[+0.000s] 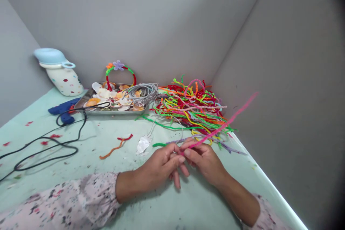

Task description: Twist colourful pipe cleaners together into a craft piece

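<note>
A long pink pipe cleaner (pixel 225 125) slants up to the right from between my two hands, its far end free in the air. My left hand (pixel 168 163) pinches its near end between thumb and index finger. Right beside it, my right hand (pixel 202 158) grips the same pipe cleaner with thumb and fingers. The fingertips of both hands nearly meet, so the near end is mostly hidden. Just beyond them lie a green pipe cleaner piece (pixel 159 145) and a crumpled white scrap (pixel 142 145).
A heap of coloured pipe cleaners (pixel 188 107) covers the back right. Left of it, a metal tray (pixel 115 113) holds shells, a wire coil (pixel 142 92) and a flowered hoop (pixel 134 78). A blue glue gun (pixel 63 109), black cord (pixel 48 137) and bottle (pixel 64 79) stand left.
</note>
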Demonstrator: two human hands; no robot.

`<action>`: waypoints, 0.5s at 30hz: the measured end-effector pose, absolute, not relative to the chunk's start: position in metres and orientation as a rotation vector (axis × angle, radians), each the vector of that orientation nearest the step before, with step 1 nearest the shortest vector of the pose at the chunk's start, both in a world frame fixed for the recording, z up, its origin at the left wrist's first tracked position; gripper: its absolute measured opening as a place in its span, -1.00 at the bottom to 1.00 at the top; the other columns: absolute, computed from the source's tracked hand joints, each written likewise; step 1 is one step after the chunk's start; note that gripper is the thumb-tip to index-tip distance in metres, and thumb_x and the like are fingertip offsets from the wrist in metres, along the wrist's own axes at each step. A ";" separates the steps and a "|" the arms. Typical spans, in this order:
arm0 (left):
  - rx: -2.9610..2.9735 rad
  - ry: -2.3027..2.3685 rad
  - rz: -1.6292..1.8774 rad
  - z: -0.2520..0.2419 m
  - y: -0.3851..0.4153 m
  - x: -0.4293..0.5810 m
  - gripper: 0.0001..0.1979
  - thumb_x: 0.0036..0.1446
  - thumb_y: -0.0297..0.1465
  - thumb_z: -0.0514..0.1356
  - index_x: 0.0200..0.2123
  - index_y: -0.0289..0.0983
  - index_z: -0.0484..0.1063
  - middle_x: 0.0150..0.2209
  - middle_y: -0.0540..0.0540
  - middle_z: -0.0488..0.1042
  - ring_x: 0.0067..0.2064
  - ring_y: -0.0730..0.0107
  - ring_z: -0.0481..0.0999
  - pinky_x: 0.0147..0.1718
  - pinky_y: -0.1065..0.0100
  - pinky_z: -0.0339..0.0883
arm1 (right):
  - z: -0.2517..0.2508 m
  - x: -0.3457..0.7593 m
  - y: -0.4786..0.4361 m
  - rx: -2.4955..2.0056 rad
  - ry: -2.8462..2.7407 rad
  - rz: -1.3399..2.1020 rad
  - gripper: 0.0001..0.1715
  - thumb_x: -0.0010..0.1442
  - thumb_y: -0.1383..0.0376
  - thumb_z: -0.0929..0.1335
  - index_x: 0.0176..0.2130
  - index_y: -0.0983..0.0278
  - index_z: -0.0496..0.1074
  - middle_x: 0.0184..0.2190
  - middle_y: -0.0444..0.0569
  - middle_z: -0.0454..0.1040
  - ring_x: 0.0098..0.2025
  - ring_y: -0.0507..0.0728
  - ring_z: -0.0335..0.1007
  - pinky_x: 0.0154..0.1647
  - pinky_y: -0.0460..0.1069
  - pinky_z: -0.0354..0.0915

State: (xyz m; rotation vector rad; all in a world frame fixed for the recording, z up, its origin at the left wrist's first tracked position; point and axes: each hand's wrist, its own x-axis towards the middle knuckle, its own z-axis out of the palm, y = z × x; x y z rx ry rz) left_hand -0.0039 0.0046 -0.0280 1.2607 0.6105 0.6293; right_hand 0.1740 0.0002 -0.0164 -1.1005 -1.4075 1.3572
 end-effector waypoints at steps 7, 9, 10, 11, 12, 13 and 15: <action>1.238 0.670 0.665 -0.022 0.003 -0.006 -0.77 0.27 -0.21 0.05 -0.21 -0.27 0.20 -0.36 -0.08 0.56 -0.67 0.59 0.45 -0.67 0.54 0.08 | -0.012 0.176 0.001 -1.135 -1.371 1.173 -0.77 0.11 0.12 0.41 -0.32 0.24 0.54 -0.47 -0.14 0.41 -0.58 -0.03 0.30 -0.56 -0.10 0.24; 1.197 0.703 0.680 -0.021 0.004 -0.006 -0.81 0.28 -0.25 0.02 -0.24 -0.27 0.19 -0.40 -0.06 0.56 -0.69 0.58 0.44 -0.67 0.54 0.05 | -0.014 0.176 0.001 -1.125 -1.405 1.145 -0.78 0.12 0.13 0.41 -0.31 0.23 0.54 -0.44 -0.12 0.42 -0.58 -0.04 0.31 -0.56 -0.10 0.26; 1.185 0.718 0.685 -0.021 0.005 -0.006 -0.82 0.28 -0.26 0.00 -0.26 -0.27 0.19 -0.42 -0.05 0.56 -0.70 0.59 0.43 -0.68 0.54 0.04 | -0.015 0.176 0.001 -1.119 -1.423 1.135 -0.78 0.12 0.14 0.40 -0.31 0.23 0.55 -0.42 -0.11 0.43 -0.57 -0.04 0.31 -0.56 -0.10 0.27; 1.179 0.730 0.687 -0.020 0.006 -0.005 -0.82 0.28 -0.27 -0.01 -0.27 -0.27 0.20 -0.45 -0.04 0.56 -0.71 0.60 0.42 -0.69 0.55 0.03 | -0.016 0.176 0.002 -1.115 -1.438 1.125 -0.79 0.13 0.15 0.40 -0.30 0.22 0.55 -0.40 -0.11 0.43 -0.57 -0.04 0.31 -0.56 -0.10 0.27; 1.178 0.744 0.688 -0.021 0.007 -0.005 -0.82 0.27 -0.27 -0.01 -0.29 -0.28 0.20 -0.47 -0.03 0.55 -0.72 0.61 0.40 -0.70 0.55 0.03 | -0.017 0.177 0.002 -1.113 -1.451 1.116 -0.80 0.14 0.15 0.40 -0.30 0.22 0.55 -0.39 -0.10 0.43 -0.56 -0.04 0.32 -0.55 -0.10 0.28; 1.180 0.758 0.685 -0.021 0.008 -0.005 -0.81 0.27 -0.27 0.00 -0.30 -0.28 0.21 -0.50 -0.02 0.54 -0.73 0.61 0.38 -0.71 0.56 0.02 | -0.018 0.177 0.002 -1.114 -1.461 1.109 -0.80 0.14 0.16 0.40 -0.29 0.22 0.55 -0.37 -0.10 0.43 -0.56 -0.04 0.32 -0.55 -0.10 0.28; 1.186 0.784 0.682 -0.022 0.009 -0.004 -0.81 0.25 -0.27 0.03 -0.33 -0.28 0.23 -0.54 0.00 0.52 -0.74 0.61 0.35 -0.73 0.57 0.05 | -0.018 0.177 0.002 -1.126 -1.463 1.097 -0.80 0.14 0.16 0.40 -0.30 0.22 0.56 -0.38 -0.10 0.44 -0.57 -0.04 0.33 -0.56 -0.10 0.29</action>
